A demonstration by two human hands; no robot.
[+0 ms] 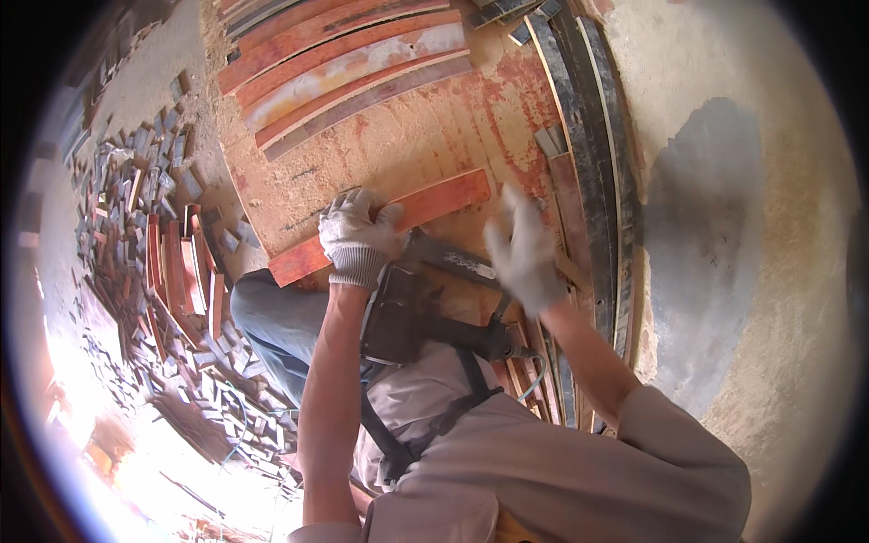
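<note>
Right now a reddish plank (444,197) is lying slantwise across a wide wooden board (389,154), just ahead of the person's lap. Left hand (356,231) is resting over it left of the middle, fingers bent, thumb pointing right; glove is hiding the underside, so can't tell if it's clamping. Right hand (522,249) is hovering by the plank's right end, fingers and thumb standing apart, outline blurring

Clutter: black device (389,317) is filling the gap between torso and plank, its bar running toward the right hand; can't tell what it is. Thin greenish cord (540,369) is curling beside it. Long dark boards (593,172) are flanking the right side; a row of reddish strips (348,56) is taking up the far end. Bent trouser leg (281,312) is closing off the near left. Beyond, an offcut heap (113,204) is spreading over the ground, short reddish lengths (174,262) bunching on it

Materials: gloves are showing pale knit with ribbed cuffs. Wide board is carrying tan dust and red smears. Strips are bowing through the fisheye, one showing whitish patches. Offcuts are looking small, blocky, mostly grey. Floor (787,299) at right is reading pale and rough, a smooth dark grey patch (706,244) covering part of it
</note>
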